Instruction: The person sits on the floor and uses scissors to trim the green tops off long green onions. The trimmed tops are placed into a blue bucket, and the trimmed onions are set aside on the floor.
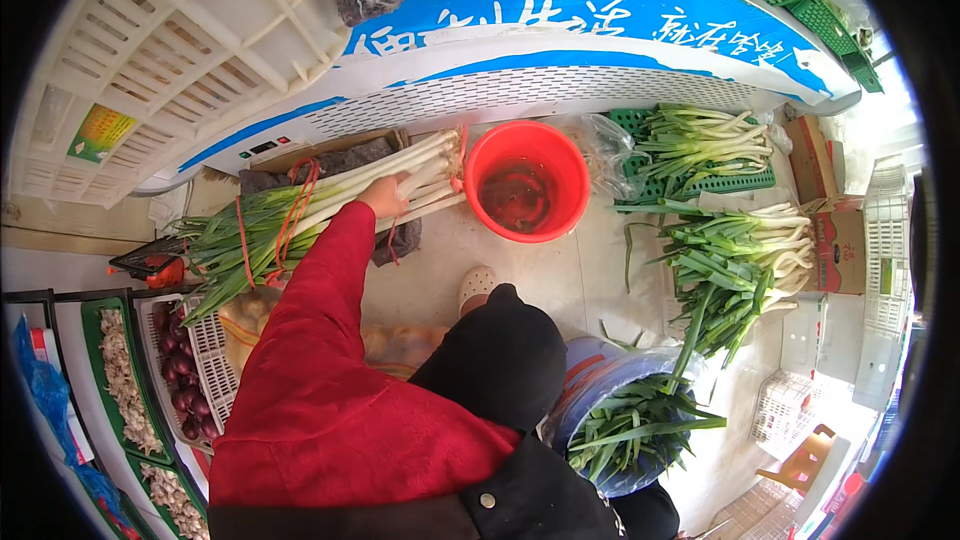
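My left hand (385,196), in a red sleeve, lies on the white stalks of a large bundle of long green onions (330,202). Its fingers curl over a stalk, and the fingertips are partly hidden. Red ties (300,202) circle the bundle, whose root ends point at a red plastic bucket (527,181). Inside the bucket are dark water and some debris. My right hand is out of view. Beside my dark-clothed knee, a blue bin lined with clear plastic (574,390) holds loose green onion leaves (634,427).
Green onions (735,262) lie in piles on the right, some on a green crate (731,181). Ahead stands a blue-and-white cabinet (525,82) bearing writing. A white crate (277,52) juts in upper left. Red onions (184,382) and garlic (127,382) fill trays at left.
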The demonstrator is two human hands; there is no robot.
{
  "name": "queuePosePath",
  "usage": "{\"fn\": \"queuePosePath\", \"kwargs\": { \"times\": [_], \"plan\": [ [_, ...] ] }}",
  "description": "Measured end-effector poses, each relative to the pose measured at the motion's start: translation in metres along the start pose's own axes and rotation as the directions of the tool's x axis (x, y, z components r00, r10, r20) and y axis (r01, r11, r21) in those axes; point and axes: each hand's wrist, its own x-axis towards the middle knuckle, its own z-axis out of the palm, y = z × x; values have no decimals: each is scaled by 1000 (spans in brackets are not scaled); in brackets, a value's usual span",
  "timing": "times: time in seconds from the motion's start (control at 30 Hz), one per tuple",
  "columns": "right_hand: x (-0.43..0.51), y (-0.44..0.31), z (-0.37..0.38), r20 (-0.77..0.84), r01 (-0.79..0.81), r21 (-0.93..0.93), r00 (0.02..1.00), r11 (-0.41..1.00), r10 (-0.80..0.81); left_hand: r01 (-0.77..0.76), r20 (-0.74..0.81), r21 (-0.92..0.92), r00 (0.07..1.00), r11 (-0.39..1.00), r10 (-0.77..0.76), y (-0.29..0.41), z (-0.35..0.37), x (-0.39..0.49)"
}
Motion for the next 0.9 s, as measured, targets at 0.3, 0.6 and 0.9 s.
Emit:
{"fn": "queuePosePath", "kwargs": {
  "times": [0.3,0.6,0.9],
  "plan": [
    [2,14,8,1,-64,-153,998,986,65,-5,281,213,958,977,-56,-38,27,-60],
    [17,74,38,8,-175,-276,983,945,185,-145,125,172,984,974,124,20,-47,-100],
    [32,141,51,519,-11,453,817,892,-253,-489,30,-370,844,790,536,275,-157,-161]
  ]
}}
